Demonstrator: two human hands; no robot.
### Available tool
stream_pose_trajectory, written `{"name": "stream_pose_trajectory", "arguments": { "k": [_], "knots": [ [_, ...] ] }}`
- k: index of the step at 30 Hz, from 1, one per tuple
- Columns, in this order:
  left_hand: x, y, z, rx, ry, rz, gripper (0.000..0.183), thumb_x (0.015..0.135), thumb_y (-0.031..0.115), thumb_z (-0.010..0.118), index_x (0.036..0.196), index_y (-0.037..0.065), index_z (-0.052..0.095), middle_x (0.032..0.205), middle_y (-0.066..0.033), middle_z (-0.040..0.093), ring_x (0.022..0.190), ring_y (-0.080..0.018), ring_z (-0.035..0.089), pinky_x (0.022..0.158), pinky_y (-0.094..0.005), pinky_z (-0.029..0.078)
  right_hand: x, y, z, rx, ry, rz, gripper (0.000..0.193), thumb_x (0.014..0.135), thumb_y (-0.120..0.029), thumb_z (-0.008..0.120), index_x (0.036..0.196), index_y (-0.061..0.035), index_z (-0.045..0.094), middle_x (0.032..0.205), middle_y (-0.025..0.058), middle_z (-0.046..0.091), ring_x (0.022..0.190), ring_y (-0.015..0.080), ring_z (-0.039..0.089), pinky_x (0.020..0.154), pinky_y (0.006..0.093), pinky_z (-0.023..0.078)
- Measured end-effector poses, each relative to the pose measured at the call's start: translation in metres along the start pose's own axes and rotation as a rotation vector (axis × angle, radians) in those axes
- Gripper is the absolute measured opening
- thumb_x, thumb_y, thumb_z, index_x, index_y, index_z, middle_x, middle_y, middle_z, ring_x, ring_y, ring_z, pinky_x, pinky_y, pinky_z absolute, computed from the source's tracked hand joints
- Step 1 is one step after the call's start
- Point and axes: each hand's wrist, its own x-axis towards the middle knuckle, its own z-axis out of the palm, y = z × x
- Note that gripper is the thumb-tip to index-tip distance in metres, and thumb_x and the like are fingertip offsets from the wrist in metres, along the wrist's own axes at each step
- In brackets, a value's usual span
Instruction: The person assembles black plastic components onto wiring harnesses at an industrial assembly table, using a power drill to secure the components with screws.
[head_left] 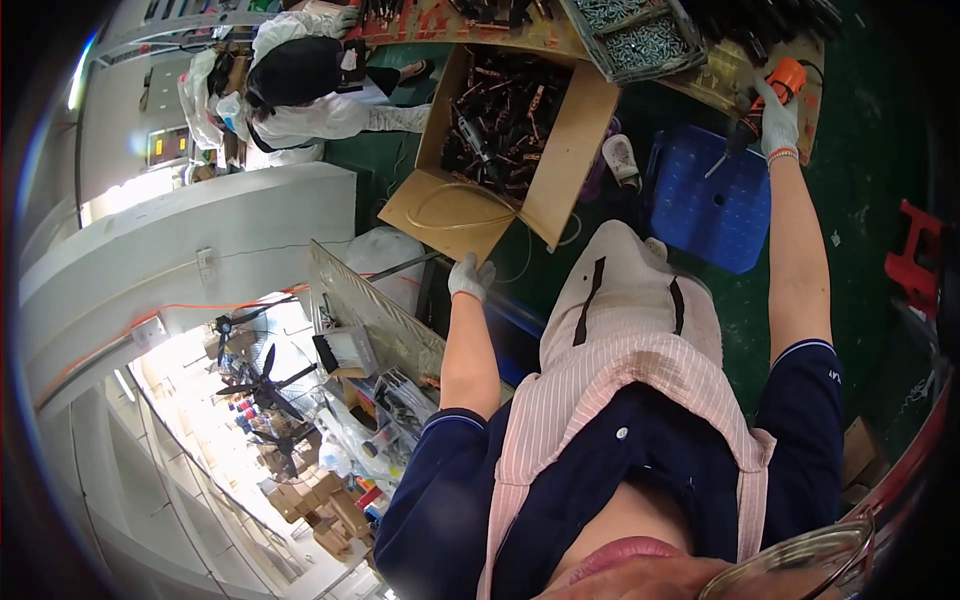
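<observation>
My right hand (780, 122), in a white glove, grips an orange and black electric screwdriver (762, 104) whose long bit slants down to the left, over a blue plastic stool (708, 205). My left hand (472, 277), gloved too, is at the edge of the near flap of an open cardboard box (452, 222); its fingers look slightly apart and hold nothing I can make out. Many dark and copper-coloured parts (520, 112) fill the box. On top of them lies a grey and black power tool (477, 143), and a clear hose (460, 190) curls across the flap.
A grey crate of screws (640, 45) stands on the worn workbench (715, 85) at the far side. Another person (300, 90) works at the far left. A red stool (915, 255) is at the right. Fans (265, 380) and cartons (320, 505) are at the lower left.
</observation>
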Motion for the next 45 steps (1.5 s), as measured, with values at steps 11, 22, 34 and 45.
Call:
{"name": "stream_pose_trajectory", "arguments": {
  "k": [11, 22, 34, 45],
  "knots": [
    [0.057, 0.051, -0.026, -0.084, 0.084, 0.286, 0.024, 0.084, 0.021, 0.065, 0.096, 0.004, 0.054, 0.086, -0.0105, 0.053, 0.075, -0.0261, 0.056, 0.07, -0.0407, 0.049, -0.054, -0.054, 0.015, 0.265, -0.046, 0.045, 0.048, 0.083, -0.018, 0.074, 0.119, -0.0023, 0.048, 0.097, 0.014, 0.066, 0.073, 0.0223, 0.07, 0.061, 0.0324, 0.06],
    [0.019, 0.181, 0.052, 0.084, 0.311, 0.945, 0.043, 0.09, 0.011, 0.061, 0.128, -0.002, 0.046, 0.106, -0.0109, 0.06, 0.081, -0.0194, 0.058, 0.066, -0.0338, 0.05, -0.05, -0.05, 0.011, 0.181, 0.023, 0.066, 0.052, 0.084, -0.018, 0.073, 0.127, -0.0053, 0.047, 0.104, 0.0111, 0.063, 0.08, 0.0228, 0.069, 0.065, 0.0335, 0.059],
    [-0.007, 0.281, 0.322, 0.733, -0.662, 2.201, 0.036, 0.077, 0.018, 0.068, 0.112, 0.01, 0.062, 0.11, -0.0094, 0.062, 0.108, -0.0299, 0.059, 0.097, -0.0415, 0.046, -0.053, -0.043, 0.026, -0.075, 0.38, 0.145, 0.047, 0.083, -0.022, 0.074, 0.12, -0.007, 0.051, 0.085, 0.0044, 0.062, 0.063, 0.0149, 0.06, 0.052, 0.0304, 0.049],
    [0.037, 0.262, 0.387, 1.061, -1.005, 2.912, 0.042, 0.086, 0.026, 0.046, 0.124, 0.017, 0.061, 0.13, 0.0, 0.057, 0.128, -0.0166, 0.045, 0.11, -0.0328, 0.034, -0.054, -0.044, 0.028, -0.305, 0.585, 0.173, 0.052, 0.08, -0.033, 0.075, 0.119, -0.0046, 0.054, 0.087, 0.0033, 0.057, 0.073, 0.0127, 0.052, 0.065, 0.0298, 0.044]
  ]
}}
